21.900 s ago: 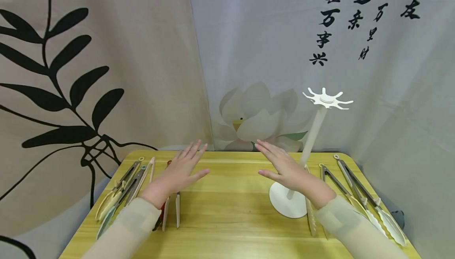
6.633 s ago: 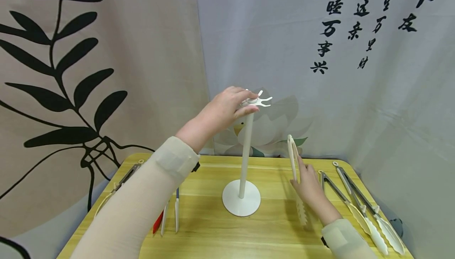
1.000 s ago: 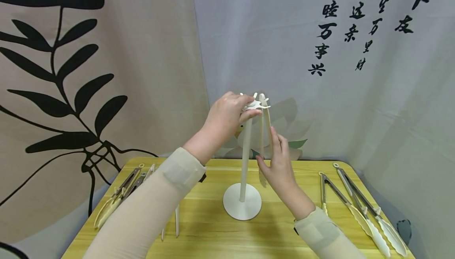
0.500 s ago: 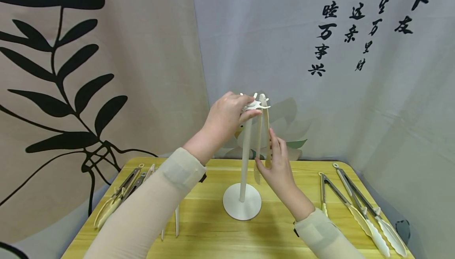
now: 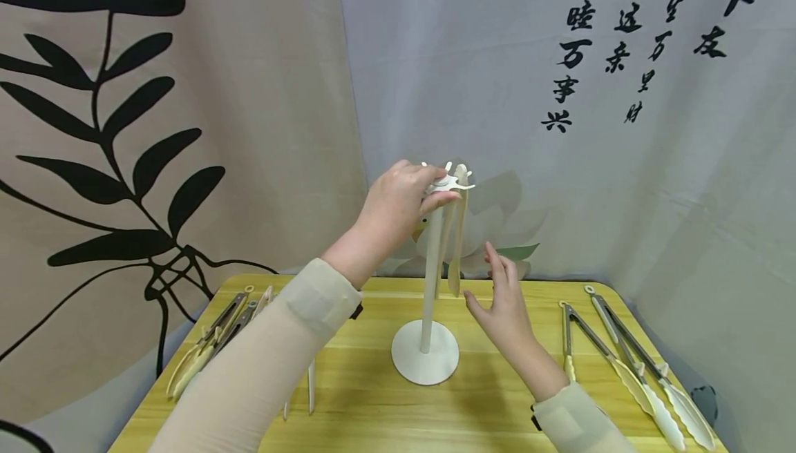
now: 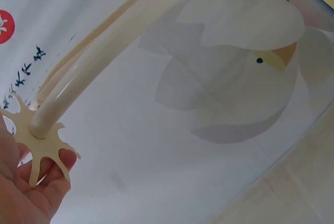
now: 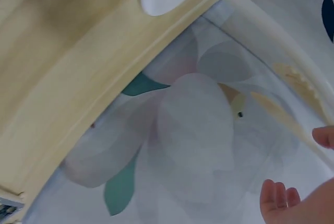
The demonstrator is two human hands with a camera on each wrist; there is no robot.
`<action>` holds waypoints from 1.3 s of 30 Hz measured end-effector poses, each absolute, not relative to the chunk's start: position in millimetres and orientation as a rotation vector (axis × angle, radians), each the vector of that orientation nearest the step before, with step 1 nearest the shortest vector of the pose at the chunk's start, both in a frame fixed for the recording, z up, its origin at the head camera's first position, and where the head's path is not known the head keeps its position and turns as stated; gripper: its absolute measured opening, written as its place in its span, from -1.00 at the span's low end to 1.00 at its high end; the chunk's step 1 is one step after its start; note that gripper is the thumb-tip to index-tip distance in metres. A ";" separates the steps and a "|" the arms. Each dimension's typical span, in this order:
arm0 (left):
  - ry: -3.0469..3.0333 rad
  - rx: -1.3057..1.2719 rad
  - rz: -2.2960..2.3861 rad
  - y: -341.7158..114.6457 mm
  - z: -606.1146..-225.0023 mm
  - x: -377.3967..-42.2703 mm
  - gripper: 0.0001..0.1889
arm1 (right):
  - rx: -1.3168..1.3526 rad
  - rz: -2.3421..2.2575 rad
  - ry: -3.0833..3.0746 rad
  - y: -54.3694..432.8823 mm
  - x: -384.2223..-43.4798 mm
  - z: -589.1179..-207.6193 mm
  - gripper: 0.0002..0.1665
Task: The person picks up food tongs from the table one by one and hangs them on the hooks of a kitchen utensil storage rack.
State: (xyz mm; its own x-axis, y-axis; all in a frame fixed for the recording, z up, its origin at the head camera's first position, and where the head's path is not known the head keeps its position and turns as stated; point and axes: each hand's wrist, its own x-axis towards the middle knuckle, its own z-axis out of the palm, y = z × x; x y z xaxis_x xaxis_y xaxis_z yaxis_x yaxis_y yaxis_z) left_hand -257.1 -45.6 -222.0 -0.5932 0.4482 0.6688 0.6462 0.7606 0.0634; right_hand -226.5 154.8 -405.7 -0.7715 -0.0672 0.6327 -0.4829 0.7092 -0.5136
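A white stand [image 5: 431, 266] with a round base stands upright mid-table, topped by a ring of curved hooks [image 5: 457, 182]. My left hand [image 5: 394, 204] grips this hook ring from the left, thumb below it; the left wrist view shows fingers around the hooks [image 6: 26, 125]. From a right-hand hook hang cream tongs [image 5: 455, 277], their two arms pointing down close beside the pole. Just right of them, my right hand [image 5: 506, 311] is held in the air, fingers apart and holding nothing. In the right wrist view, the tongs' tips [image 7: 282, 110] show beyond the thumb.
Several tongs [image 5: 194, 363] lie along the table's left edge, partly hidden by my left sleeve. Pale tips [image 5: 311, 387] stick out beside that sleeve. On the right lie silver-armed tongs with cream heads [image 5: 634, 384] and white heads [image 5: 687, 408]. Printed curtains close off the back.
My right hand has let go of the hanging tongs and drawn away to the right and slightly down. The tongs have swung left toward the pole. My left hand stays on the hook ring.
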 end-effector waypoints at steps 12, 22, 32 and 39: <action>-2.319 -0.820 -0.412 -47.0 -222.6 -257.1 -0.51 | 0.227 0.757 -2.595 197.3 -221.0 -438.5 0.14; -2.322 -0.861 -0.481 -52.1 -226.4 -258.3 -0.51 | 0.108 0.706 -2.779 239.9 -218.0 -455.5 0.16; -2.325 -1.000 -0.667 -65.3 -227.2 -261.5 -0.62 | 0.054 0.697 -2.879 274.4 -214.9 -464.4 0.12; -2.325 -1.187 -0.712 -75.6 -224.0 -266.1 -0.63 | 0.021 0.677 -2.938 300.1 -212.4 -466.0 0.16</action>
State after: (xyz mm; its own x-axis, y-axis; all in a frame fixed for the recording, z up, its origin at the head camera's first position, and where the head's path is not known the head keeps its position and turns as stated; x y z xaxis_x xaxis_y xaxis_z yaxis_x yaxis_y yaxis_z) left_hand -266.1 -75.6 -224.0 -0.5393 0.6077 0.5830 0.8300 0.5006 0.2460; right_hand -212.4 300.1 -466.0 -0.9919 0.0146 0.1259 -0.0419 0.8996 -0.4347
